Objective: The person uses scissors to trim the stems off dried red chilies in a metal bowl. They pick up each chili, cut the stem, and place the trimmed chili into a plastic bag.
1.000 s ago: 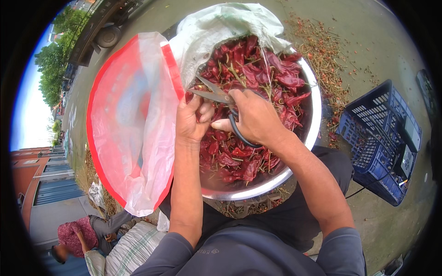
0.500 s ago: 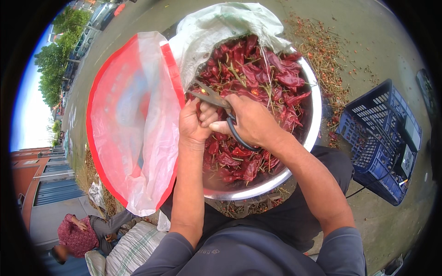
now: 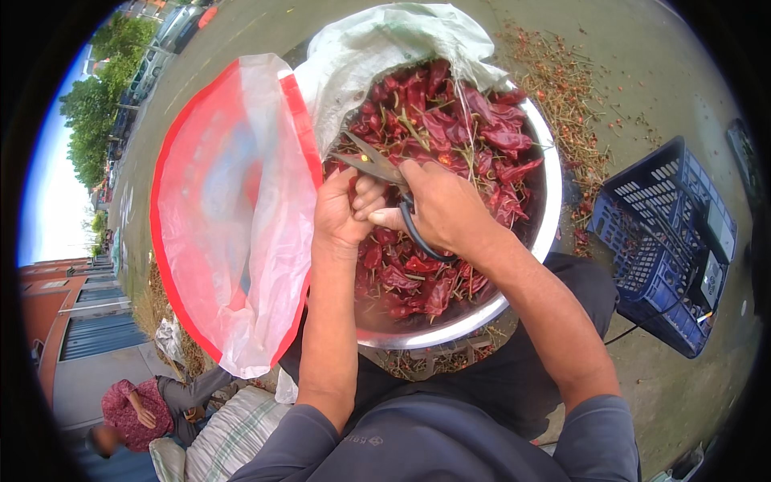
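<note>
My right hand [image 3: 442,205] grips a pair of scissors [image 3: 389,169] with dark handles. The grey blades are apart and point to the far left, just beyond my left fist. My left hand [image 3: 344,210] is closed beside them, knuckles up. A bit of red shows between its thumb and fingers, apparently a dried chili pepper mostly hidden by the hand. Both hands are over a wide metal basin [image 3: 549,193] heaped with wrinkled dark-red dried chilies [image 3: 426,281], many with stems. A white woven sack [image 3: 393,32] drapes over the basin's far edge.
A red-edged translucent plastic bag [image 3: 217,201] stands against the basin's left side. Right of my knee is a blue plastic crate [image 3: 642,241] with dark items inside. Stem scraps [image 3: 554,72] litter the ground. At lower left, another person [image 3: 140,414] sits near a full woven sack [image 3: 233,438].
The scissors have tilted slightly, their tips shifting a little away from me and their blades slightly wider apart. My left hand stays closed. The other person's hand has lowered.
</note>
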Action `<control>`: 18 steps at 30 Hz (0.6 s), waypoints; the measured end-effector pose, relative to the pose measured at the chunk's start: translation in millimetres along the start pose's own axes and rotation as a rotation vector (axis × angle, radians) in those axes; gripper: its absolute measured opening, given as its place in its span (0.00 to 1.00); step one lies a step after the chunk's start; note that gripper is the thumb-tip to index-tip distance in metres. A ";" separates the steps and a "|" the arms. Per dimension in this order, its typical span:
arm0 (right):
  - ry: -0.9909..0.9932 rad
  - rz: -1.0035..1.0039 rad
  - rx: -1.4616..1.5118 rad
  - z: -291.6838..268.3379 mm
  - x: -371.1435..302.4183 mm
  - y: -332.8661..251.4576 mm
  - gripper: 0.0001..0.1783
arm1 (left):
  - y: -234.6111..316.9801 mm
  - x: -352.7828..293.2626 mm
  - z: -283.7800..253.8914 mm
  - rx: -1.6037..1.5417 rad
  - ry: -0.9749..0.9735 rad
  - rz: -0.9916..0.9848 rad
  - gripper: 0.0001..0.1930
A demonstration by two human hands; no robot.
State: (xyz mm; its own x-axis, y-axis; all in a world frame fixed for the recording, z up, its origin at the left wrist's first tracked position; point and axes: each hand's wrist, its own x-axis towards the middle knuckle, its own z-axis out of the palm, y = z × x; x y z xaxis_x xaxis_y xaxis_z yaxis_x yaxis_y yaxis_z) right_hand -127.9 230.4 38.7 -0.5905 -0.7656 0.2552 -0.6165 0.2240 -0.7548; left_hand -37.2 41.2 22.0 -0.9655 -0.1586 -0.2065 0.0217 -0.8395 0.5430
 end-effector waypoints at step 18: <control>-0.037 0.211 0.392 7.8 4.9 -3.3 0.22 | -0.5 -0.7 -8.2 -0.022 0.007 0.026 0.09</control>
State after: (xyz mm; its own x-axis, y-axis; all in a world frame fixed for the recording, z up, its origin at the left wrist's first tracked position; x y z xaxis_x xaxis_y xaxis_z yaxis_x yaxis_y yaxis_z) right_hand -124.8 221.2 37.7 -0.6591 -0.7501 0.0546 -0.2363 0.1376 -0.9619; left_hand -34.5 37.5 15.2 -0.9627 -0.1840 -0.1983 0.0527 -0.8465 0.5298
